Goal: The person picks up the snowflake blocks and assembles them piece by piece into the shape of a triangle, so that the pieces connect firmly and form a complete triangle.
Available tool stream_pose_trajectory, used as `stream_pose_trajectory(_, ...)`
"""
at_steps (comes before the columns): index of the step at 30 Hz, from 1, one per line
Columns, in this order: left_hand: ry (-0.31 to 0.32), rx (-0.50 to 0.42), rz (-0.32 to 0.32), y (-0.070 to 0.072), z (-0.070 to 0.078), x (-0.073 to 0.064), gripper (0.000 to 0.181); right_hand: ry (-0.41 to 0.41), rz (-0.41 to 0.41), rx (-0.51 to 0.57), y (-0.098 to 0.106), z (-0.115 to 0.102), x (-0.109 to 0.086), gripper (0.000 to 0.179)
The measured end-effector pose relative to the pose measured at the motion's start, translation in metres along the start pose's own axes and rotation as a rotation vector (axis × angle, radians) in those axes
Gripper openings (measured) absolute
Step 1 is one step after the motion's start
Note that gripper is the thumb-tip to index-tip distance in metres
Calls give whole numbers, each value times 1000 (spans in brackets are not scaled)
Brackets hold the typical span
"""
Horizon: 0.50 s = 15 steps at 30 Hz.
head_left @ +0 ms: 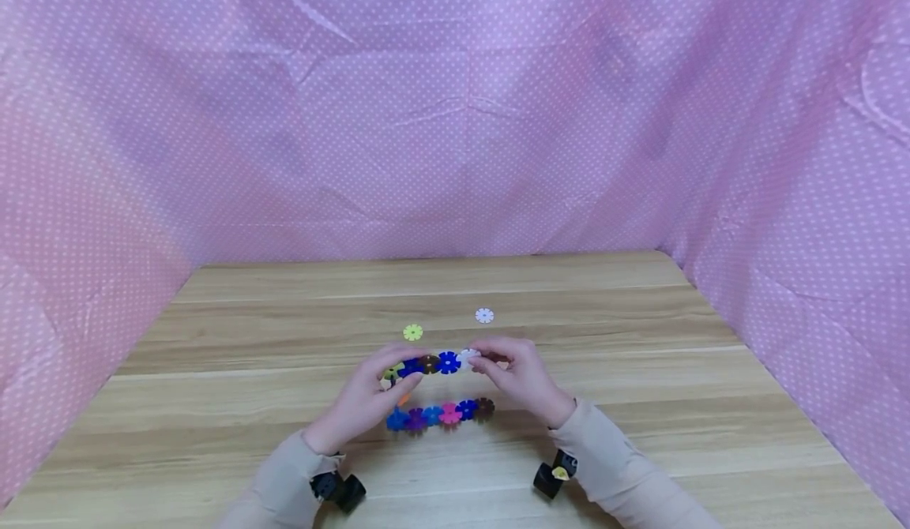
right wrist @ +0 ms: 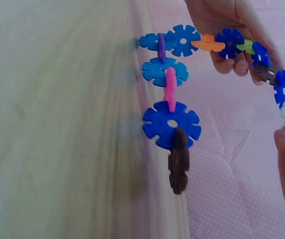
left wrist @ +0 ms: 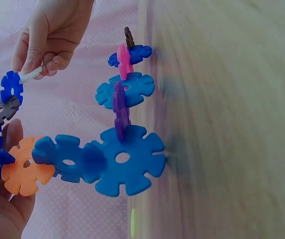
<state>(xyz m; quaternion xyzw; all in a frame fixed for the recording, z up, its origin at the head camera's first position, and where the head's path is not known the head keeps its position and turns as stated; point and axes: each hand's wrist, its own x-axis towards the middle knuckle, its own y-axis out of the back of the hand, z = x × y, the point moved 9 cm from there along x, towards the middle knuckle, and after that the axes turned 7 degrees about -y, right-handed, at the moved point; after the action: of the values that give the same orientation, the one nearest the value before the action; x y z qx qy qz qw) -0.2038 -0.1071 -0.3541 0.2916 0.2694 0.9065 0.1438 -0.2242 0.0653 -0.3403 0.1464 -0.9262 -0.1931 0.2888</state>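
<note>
A U-shaped chain of slotted plastic snowflake discs hangs between the hands, in blue, purple, pink, orange, green, brown and white. My left hand (head_left: pixel 364 396) grips its upper run, thumb in front and fingers behind, near the blue and brown discs. With thumb and fingertips, my right hand (head_left: pixel 524 375) pinches the white disc (head_left: pixel 466 358) at that run's right end, beside a blue disc (right wrist: pixel 284 82). From the left hand, an orange disc (left wrist: pixel 25 183) and blue discs lead down to the lower run, with its pink disc (head_left: pixel 450 414) and a brown disc (right wrist: pixel 178 167) at its free end.
Beyond the hands, a loose yellow-green disc (head_left: pixel 418 332) and a loose white disc (head_left: pixel 485 310) lie flat on the wooden table (head_left: pixel 284 308). Pink dotted cloth (head_left: pixel 455 158) hangs round the table's back and sides. Black wrist cameras (head_left: pixel 348 494) are strapped over both sleeves.
</note>
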Motion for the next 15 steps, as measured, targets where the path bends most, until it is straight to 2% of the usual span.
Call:
stream_pose_trajectory(7, -39, 21, 13, -2, 3, 2, 29, 92, 99, -28, 3, -9, -3, 14)
stream_pose_trajectory(11, -64, 20, 18, -3, 3, 0, 30, 89, 111, -34, 2, -10, -4, 15)
stream_pose_trajectory(15, -51, 9, 24, -4, -1, -1, 30, 86, 115, -40, 2, -12, -3, 15)
